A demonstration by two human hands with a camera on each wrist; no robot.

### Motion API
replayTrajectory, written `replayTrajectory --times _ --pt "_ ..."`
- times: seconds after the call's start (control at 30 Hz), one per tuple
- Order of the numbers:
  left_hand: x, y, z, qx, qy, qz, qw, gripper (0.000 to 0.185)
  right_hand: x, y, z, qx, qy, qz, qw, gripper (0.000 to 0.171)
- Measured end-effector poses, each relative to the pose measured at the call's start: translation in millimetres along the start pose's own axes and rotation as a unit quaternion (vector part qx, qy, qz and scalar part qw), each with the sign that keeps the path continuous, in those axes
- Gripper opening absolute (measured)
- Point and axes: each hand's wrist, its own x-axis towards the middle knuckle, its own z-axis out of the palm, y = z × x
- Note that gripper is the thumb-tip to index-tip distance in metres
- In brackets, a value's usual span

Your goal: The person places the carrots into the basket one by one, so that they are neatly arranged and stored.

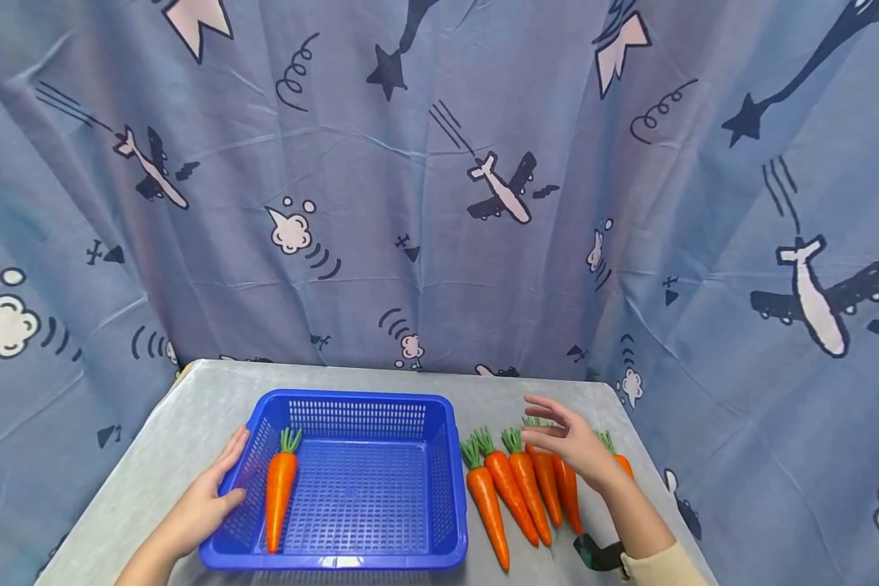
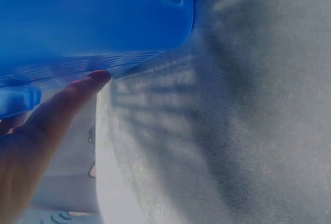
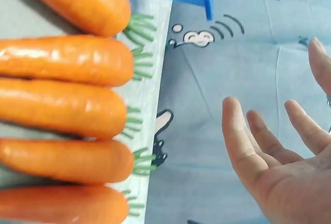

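A blue plastic basket (image 1: 352, 561) stands on the table with one carrot (image 1: 280, 492) lying along its left side. My left hand (image 1: 203, 503) holds the basket's left rim, thumb over the edge; in the left wrist view a finger (image 2: 67, 102) lies against the outer wall. To the right of the basket, several orange carrots (image 1: 489, 509) with green tops lie side by side. Above their top ends hovers my right hand (image 1: 567, 443), fingers apart and holding nothing. In the right wrist view this hand (image 3: 289, 167) is clear of the carrots (image 3: 62, 107).
Another carrot (image 1: 623, 464) lies at the far right, partly hidden behind the right forearm. A dark object (image 1: 599, 555) is by the right wrist. The pale grey table (image 1: 227, 382) ends at a blue patterned curtain (image 1: 381, 203).
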Motion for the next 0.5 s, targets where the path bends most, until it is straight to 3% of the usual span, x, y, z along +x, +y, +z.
replayTrajectory --times 0.3,0.5 --pt "-0.4 1.9 -1.3 0.005 0.000 -0.004 1.0000 0.084 -15 22 -21 -0.006 0.064 0.039 0.997 0.065" --pt "-0.9 3.3 0.9 0.006 0.004 0.009 0.9999 0.083 -29 31 -41 -0.061 0.099 0.043 0.992 0.067"
